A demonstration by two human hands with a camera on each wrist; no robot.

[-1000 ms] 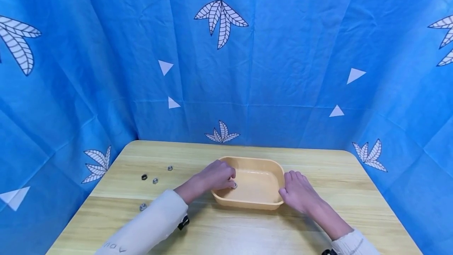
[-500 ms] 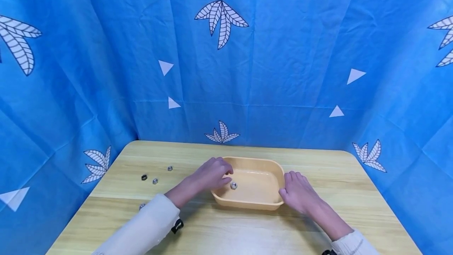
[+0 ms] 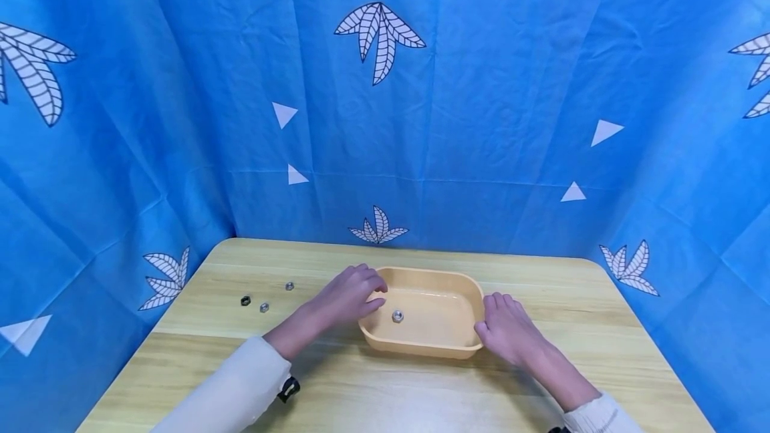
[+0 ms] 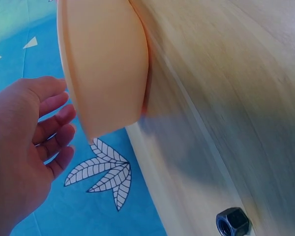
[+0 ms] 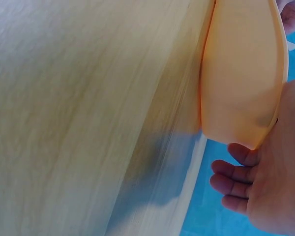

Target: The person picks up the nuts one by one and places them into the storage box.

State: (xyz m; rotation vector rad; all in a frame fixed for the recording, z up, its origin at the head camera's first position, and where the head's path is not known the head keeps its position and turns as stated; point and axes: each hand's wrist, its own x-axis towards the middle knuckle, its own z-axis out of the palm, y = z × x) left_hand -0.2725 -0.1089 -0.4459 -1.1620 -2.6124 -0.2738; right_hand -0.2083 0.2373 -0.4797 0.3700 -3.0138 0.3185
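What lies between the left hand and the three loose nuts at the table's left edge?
In the head view, only bare wood of the table separates the left hand from the three nuts; nothing lies between.

From the head view I cannot make out the three small nuts [image 3: 263, 307] at the left of the counter [image 3: 385, 393] beyond dark and silvery specks; their shapes are too small to read. The left hand [image 3: 349, 296] covers the tray's [image 3: 433, 346] left rim, so I cannot tell whether its fingertips touch the plastic. The bottom frame edge cuts off both sleeves. In the left wrist view, the tray runs out past the top edge, and a nut [image 4: 232, 222] at lower right is clipped by the bottom edge. In the right wrist view the counter is blurred, and the right hand [image 5: 270, 196] is cropped at lower right.
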